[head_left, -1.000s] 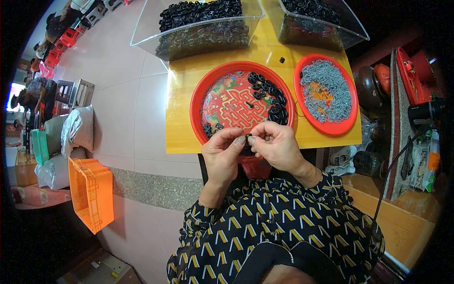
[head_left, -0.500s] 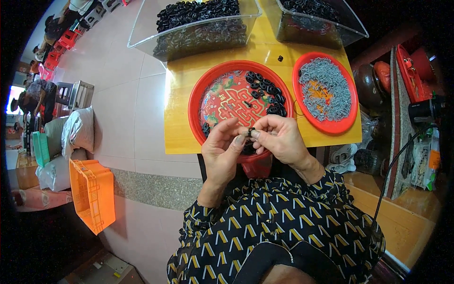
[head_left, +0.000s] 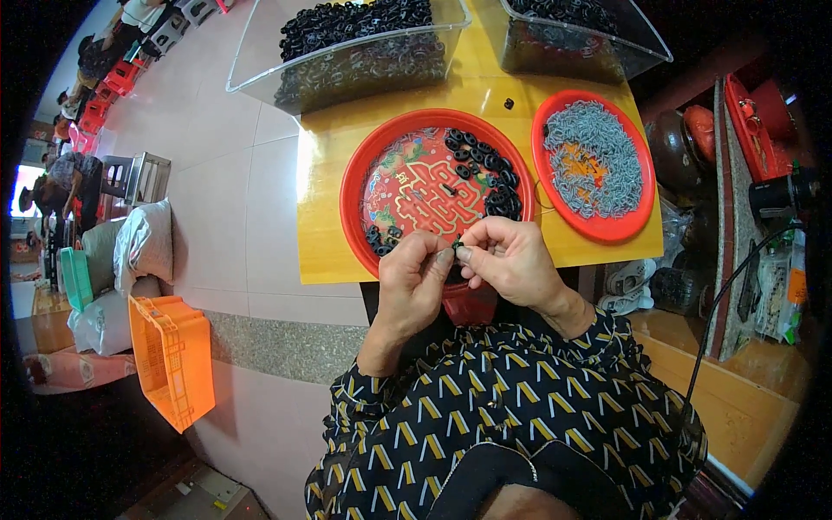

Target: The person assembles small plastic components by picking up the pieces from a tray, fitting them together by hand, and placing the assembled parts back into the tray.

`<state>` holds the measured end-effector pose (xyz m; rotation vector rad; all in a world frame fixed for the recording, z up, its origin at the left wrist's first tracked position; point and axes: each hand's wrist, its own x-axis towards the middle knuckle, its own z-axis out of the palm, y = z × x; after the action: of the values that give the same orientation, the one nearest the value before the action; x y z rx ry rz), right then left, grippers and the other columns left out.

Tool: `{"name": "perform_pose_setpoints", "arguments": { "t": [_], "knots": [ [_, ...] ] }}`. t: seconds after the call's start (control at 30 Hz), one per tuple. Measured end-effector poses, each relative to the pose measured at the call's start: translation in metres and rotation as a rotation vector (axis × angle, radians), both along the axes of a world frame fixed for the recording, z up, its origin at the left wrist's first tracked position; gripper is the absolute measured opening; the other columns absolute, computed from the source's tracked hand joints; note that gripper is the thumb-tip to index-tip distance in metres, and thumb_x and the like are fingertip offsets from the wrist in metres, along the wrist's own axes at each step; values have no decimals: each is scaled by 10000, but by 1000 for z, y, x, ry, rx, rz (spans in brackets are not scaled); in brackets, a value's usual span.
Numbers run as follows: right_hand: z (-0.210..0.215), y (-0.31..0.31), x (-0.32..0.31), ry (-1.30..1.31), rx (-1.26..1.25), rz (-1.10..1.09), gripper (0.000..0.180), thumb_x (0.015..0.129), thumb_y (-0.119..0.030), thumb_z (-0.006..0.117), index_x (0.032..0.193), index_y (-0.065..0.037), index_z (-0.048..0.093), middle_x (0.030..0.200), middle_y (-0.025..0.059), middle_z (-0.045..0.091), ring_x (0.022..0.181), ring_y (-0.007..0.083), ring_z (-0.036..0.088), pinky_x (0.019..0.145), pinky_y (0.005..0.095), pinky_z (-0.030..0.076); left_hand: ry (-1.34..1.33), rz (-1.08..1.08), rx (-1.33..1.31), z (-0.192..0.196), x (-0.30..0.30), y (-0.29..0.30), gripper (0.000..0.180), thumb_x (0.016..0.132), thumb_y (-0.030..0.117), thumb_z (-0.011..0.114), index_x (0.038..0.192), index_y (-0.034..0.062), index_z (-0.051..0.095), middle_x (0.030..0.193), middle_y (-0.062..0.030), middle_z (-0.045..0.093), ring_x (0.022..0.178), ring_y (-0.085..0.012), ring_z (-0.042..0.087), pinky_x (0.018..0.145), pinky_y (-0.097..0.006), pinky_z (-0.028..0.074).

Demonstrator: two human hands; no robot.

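My left hand (head_left: 411, 282) and my right hand (head_left: 513, 264) meet over the near rim of a round red tray (head_left: 350, 186). A small black plastic part (head_left: 458, 246) is pinched between the right thumb and fingers. Thumb and forefinger of the left hand are pressed together right against it; what lies between them is hidden. Inside the patterned tray, black oval ring-like parts (head_left: 503, 201) are heaped along the right side, and several more (head_left: 379, 240) lie at the lower left. One dark screw-like piece (head_left: 450, 190) rests near the middle.
To the right, a red oval plate (head_left: 544, 178) holds many grey screws (head_left: 607, 139). Two clear bins, one at left (head_left: 260, 78) and one at right (head_left: 563, 69), hold black parts behind the tray. A single black part (head_left: 509, 103) lies on the yellow table (head_left: 322, 251). An orange crate (head_left: 173, 364) stands left.
My left fingers have curled in and closed beside the black part, where they were more spread before. The right hand keeps its pinch almost in place. The view has shifted slightly.
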<state>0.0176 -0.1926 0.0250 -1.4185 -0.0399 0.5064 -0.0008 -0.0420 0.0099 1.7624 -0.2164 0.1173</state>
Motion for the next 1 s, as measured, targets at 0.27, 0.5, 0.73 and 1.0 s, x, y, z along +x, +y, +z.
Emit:
{"name": "perform_pose_setpoints", "arguments": {
  "t": [0.27,0.5,0.73,1.0],
  "knots": [
    [-3,4,-4,-196,-180,-54,60,789,-24,533,832,18,528,714,16,549,605,65,552,516,191,482,202,60,-233,-4,-3,-9,107,806,68,525,747,-19,509,650,-18,517,597,-64,448,531,-211,381],
    [-4,3,7,-63,-47,-71,67,786,-30,538,832,18,523,708,23,550,589,68,548,496,185,471,345,21,-380,-3,4,-5,107,809,48,521,894,-17,529,763,-9,546,683,-56,482,597,-191,402],
    [-1,-22,15,-74,-15,-126,58,779,-25,532,827,6,518,687,39,557,564,60,533,482,166,442,-15,215,113,-5,9,36,151,745,-23,552,896,-24,554,761,-84,540,691,-159,536,616,-240,435],
    [-7,-24,10,-67,-61,-152,118,775,-19,532,888,11,515,725,22,545,580,45,515,498,160,426,-185,61,531,-6,11,26,185,593,-23,613,774,-3,578,695,-118,490,696,-280,483,614,-354,396]
  ]
}}
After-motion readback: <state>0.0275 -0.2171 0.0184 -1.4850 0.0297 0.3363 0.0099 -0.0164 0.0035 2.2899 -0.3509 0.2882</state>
